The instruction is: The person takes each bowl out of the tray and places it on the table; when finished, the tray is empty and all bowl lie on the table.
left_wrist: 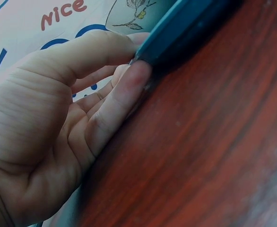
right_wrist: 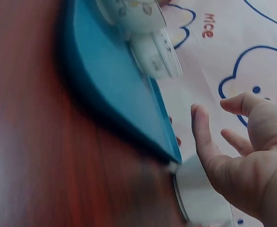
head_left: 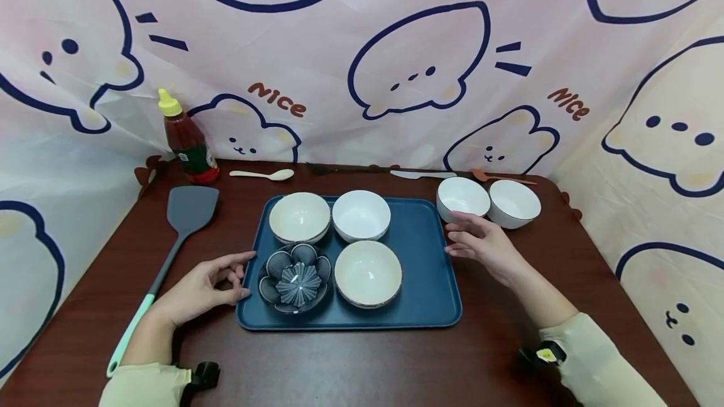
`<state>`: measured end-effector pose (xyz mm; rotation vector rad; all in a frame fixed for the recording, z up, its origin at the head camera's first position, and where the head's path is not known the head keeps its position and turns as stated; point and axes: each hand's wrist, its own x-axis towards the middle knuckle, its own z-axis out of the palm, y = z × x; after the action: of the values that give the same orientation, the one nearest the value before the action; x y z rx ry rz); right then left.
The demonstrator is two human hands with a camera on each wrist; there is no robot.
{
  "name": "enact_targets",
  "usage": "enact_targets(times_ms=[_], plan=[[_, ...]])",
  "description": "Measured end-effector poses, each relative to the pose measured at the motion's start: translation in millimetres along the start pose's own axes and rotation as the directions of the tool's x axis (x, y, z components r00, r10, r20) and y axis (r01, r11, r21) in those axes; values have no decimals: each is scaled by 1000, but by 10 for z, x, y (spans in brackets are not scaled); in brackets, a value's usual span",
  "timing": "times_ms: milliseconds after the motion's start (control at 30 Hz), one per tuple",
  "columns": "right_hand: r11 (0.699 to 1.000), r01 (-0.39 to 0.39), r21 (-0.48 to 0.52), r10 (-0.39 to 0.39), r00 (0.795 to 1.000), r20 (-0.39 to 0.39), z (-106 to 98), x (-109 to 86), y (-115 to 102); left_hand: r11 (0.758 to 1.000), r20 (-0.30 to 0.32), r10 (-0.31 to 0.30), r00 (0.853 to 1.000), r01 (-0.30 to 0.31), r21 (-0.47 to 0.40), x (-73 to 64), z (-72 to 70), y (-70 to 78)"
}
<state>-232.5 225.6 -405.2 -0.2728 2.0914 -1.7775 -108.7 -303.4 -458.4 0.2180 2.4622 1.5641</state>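
A blue tray lies on the table, holding several bowls. At its left edge, my left hand has curled fingers and holds the rim; in the left wrist view the fingertips meet the tray's rim. On the tray are a dark flower-shaped bowl, two cream bowls, one at the back left and one in front, and a white bowl. My right hand hovers beside the tray's right edge with fingers spread, holding nothing, close to a white bowl.
Another white bowl stands at the far right. Along the back lie a cream spoon, a pale knife and a reddish-brown utensil. At left are a red sauce bottle and a long spatula. A patterned curtain hangs behind.
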Motion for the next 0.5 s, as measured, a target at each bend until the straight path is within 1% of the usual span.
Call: enact_targets(times_ms=[100,233,367,500], plan=[[1000,-12,5,12,999,30,135,122,-64,1000,1,6,1000,-6,1,-7,-8,11],[999,-33,-18,34,996,77,302,283,-130,1000,12,20,1000,-20,-22,-16,-10,26],[999,-44,-14,45,991,129,455,442,-154,999,14,26,1000,-25,-31,-15,-4,38],[998,-65,-10,65,984,164,591,578,-153,999,19,28,999,-27,-36,-11,5,43]])
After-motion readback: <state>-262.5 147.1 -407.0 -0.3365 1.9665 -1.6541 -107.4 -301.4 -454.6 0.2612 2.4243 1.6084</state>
